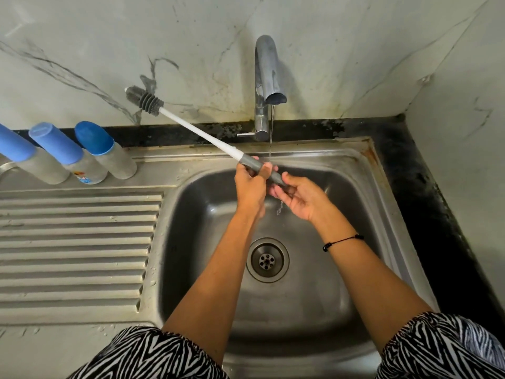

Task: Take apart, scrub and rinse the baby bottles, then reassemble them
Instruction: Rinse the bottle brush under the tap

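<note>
brush handle (252, 163) in left fingers (266, 168), under tap (269, 75)

Even, moderately bright indoor light from above, slightly warm. Soft glare on steel sink (363, 170) rim and tap (266, 67) spout; dull sheen on drainboard (76, 242) ridges. Basin darker toward near wall, faint arm shadows inside. Black strip at right falls into deep shadow. Strong wide-angle bowing at edges: bottles (82, 154) lean outward. Hands (251, 184) slightly motion-softened; centre otherwise sharp.
</note>
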Demonstrator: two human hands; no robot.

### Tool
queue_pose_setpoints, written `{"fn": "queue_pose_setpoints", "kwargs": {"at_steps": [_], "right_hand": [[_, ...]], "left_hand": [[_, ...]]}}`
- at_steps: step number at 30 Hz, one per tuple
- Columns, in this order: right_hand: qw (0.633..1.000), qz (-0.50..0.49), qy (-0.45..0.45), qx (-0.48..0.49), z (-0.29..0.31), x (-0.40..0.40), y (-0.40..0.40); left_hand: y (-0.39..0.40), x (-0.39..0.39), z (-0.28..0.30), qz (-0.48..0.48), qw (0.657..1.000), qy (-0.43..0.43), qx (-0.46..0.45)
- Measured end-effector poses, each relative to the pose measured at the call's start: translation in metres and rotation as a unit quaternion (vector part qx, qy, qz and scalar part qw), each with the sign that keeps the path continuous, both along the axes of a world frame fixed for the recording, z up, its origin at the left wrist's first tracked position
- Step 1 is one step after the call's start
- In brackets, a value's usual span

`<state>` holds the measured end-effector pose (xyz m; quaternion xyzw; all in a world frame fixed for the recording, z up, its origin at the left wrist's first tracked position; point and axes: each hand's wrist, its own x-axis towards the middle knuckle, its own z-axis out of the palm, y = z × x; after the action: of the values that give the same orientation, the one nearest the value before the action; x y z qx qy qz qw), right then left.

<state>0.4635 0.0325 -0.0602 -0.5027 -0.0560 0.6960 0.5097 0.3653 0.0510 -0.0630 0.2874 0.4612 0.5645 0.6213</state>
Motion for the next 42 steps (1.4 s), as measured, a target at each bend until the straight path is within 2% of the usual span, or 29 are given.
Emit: {"fn": "queue_pose_setpoints", "kwargs": {"at_steps": [4, 8, 10, 12, 13, 17, 21, 23, 25, 27, 29, 32, 35, 38, 39, 42], "right_hand": [[0.992, 0.037, -0.123, 0.012, -0.005, 0.013, -0.008], [0.961, 0.085, -0.263, 0.001, -0.009, 0.021, -0.019], [0.933, 0.091, -0.347, 0.026, -0.011, 0.021, -0.019], [0.884, 0.108, -0.446, 0.09, -0.008, 0.022, -0.017], [0.87, 0.122, -0.464, 0.117, -0.005, 0.022, -0.016], [0.87, 0.144, -0.452, 0.132, -0.002, 0.017, -0.017], [0.902, 0.122, -0.392, 0.134, -0.007, 0.022, -0.029], [0.902, 0.135, -0.39, 0.122, -0.012, 0.022, -0.035], [0.865, 0.173, -0.456, 0.118, -0.013, 0.021, -0.033], [0.804, 0.211, -0.54, 0.13, -0.005, 0.014, -0.026], [0.78, 0.194, -0.579, 0.136, 0.004, 0.005, -0.019], [0.79, 0.164, -0.574, 0.14, 0.005, 0.0, -0.02], [0.78, 0.203, -0.583, 0.104, -0.01, 0.008, -0.039], [0.806, 0.212, -0.541, 0.111, -0.018, 0.006, -0.058], [0.81, 0.203, -0.535, 0.126, -0.016, 0.002, -0.057], [0.791, 0.172, -0.565, 0.157, 0.004, -0.009, -0.042]], "left_hand": [[-0.004, 0.003, -0.003, -0.03, 0.998, -0.051, -0.011], [-0.009, 0.009, 0.0, -0.04, 0.995, -0.087, -0.027], [-0.011, 0.012, 0.0, -0.035, 0.995, -0.078, -0.043], [-0.013, 0.015, -0.001, -0.04, 0.996, -0.06, -0.056], [-0.013, 0.017, -0.001, -0.04, 0.996, -0.05, -0.062], [-0.01, 0.02, 0.003, -0.027, 0.995, -0.059, -0.069], [-0.006, 0.016, 0.012, -0.024, 0.992, -0.103, -0.071], [-0.005, 0.014, 0.011, -0.021, 0.993, -0.096, -0.069], [-0.008, 0.015, 0.01, -0.018, 0.994, -0.077, -0.07], [-0.012, 0.02, 0.008, -0.016, 0.995, -0.064, -0.069], [-0.014, 0.024, 0.011, -0.012, 0.996, -0.058, -0.061], [-0.006, 0.02, 0.024, 0.003, 0.996, -0.061, -0.062], [0.008, 0.003, 0.039, 0.027, 0.994, -0.086, -0.055], [0.011, -0.004, 0.043, 0.044, 0.993, -0.094, -0.053], [0.007, -0.001, 0.04, 0.038, 0.994, -0.087, -0.052], [-0.012, 0.014, 0.028, -0.015, 0.996, -0.053, -0.071]]}}
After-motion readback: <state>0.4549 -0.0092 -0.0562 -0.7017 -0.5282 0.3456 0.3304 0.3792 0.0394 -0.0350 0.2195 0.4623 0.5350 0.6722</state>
